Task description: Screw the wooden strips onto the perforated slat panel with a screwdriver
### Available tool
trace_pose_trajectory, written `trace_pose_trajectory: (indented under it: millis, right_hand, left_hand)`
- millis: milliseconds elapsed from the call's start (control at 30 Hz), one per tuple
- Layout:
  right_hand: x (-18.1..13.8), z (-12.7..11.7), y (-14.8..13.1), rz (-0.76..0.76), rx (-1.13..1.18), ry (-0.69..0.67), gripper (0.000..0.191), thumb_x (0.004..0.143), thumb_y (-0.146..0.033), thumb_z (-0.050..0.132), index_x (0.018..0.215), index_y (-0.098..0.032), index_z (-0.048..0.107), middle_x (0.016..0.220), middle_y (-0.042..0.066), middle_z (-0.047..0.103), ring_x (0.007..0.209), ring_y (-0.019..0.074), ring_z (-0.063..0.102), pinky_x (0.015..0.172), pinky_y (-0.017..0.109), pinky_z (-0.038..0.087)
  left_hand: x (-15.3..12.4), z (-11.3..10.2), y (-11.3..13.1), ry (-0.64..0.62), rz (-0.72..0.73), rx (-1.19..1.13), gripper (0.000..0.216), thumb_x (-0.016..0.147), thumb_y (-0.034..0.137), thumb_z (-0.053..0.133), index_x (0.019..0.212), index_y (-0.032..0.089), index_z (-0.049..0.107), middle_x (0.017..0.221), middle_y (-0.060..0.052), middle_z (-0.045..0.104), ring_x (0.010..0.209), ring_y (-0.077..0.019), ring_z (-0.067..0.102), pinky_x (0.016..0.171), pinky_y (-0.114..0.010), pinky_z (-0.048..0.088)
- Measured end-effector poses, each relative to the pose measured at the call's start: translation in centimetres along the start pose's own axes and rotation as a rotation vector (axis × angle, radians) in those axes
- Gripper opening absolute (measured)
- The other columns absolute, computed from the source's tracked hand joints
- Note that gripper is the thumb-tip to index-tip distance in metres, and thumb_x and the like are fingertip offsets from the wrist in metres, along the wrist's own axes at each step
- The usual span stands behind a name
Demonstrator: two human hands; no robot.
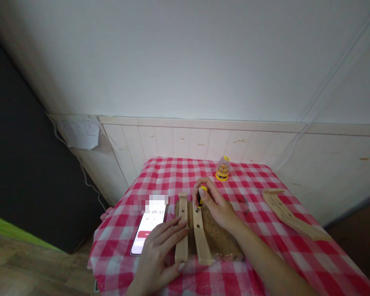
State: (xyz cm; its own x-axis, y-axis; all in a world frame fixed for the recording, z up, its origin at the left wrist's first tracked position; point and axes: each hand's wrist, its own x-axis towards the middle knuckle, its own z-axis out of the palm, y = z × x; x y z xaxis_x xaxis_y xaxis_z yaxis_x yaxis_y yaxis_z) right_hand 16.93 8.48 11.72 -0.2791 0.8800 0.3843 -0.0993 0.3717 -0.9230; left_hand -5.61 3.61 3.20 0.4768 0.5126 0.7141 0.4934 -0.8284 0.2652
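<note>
My right hand [215,204] is closed around a small yellow and black screwdriver [201,195], held upright with its tip on the upper end of a pale wooden slat [201,236]. My left hand [160,250] lies flat with fingers stretched out, pressing on a second wooden slat [182,234] beside the first. Both slats lie side by side over a darker wooden board [220,238] on the red and white checked tablecloth [259,246].
A phone [148,228] with a lit timer screen lies left of the slats. A yellow bit holder [223,169] stands near the table's far edge. Curved wooden pieces [288,216] lie at the right, small metal parts [244,203] between. A panelled wall is close behind.
</note>
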Motion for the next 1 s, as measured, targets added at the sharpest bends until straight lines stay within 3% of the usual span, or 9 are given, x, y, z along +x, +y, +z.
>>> trace_pose_trajectory:
  millis: [133,300,567,833,1000]
  right_hand:
    - [0.2,0.1,0.4,-0.032,-0.004,-0.024,0.05,0.102,-0.075,0.048,0.097,-0.027,0.062,0.071,-0.004,0.049,0.065,0.019,0.047,0.068,0.035,0.045]
    - [0.3,0.0,0.6,-0.01,0.082,-0.058,0.065,0.107,-0.073,0.025,0.106,-0.025,0.069,0.075,0.001,0.056,0.07,0.0225,0.053,0.073,0.039,0.049]
    - [0.3,-1.1,0.5,-0.021,-0.097,-0.099,0.054,0.101,-0.073,0.05,0.099,-0.023,0.071,0.092,0.005,0.071,0.09,0.0232,0.068,0.083,0.036,0.053]
    - [0.8,-1.4,0.5,-0.21,-0.282,-0.015,0.052,0.102,-0.07,0.053,0.095,-0.024,0.076,0.09,0.006,0.072,0.089,0.0237,0.066,0.085,0.037,0.052]
    - [0.8,-1.4,0.6,-0.231,-0.314,0.028,0.051,0.1,-0.07,0.056,0.094,-0.024,0.079,0.091,0.007,0.073,0.091,0.0244,0.068,0.085,0.037,0.054]
  left_hand:
    - [0.0,0.0,0.0,0.002,-0.003,-0.01,0.06,0.108,0.07,0.041,0.141,0.027,0.067,0.133,-0.006,0.08,0.122,-0.0313,0.076,0.092,-0.043,0.066]
    - [-0.3,0.2,-0.1,-0.008,-0.019,-0.021,0.06,0.107,0.07,0.041,0.142,0.028,0.066,0.134,-0.006,0.079,0.125,-0.0319,0.075,0.093,-0.044,0.065]
    - [0.1,0.0,0.1,0.002,-0.001,0.006,0.058,0.108,0.069,0.042,0.142,0.028,0.065,0.134,-0.005,0.079,0.123,-0.0307,0.076,0.091,-0.043,0.066]
    - [-0.1,0.1,0.1,0.002,-0.006,0.003,0.059,0.108,0.069,0.041,0.143,0.027,0.066,0.135,-0.007,0.079,0.123,-0.0311,0.076,0.092,-0.043,0.065]
    - [0.1,0.0,0.1,0.005,0.002,0.012,0.059,0.108,0.069,0.04,0.141,0.027,0.066,0.134,-0.006,0.079,0.122,-0.0311,0.077,0.09,-0.043,0.066]
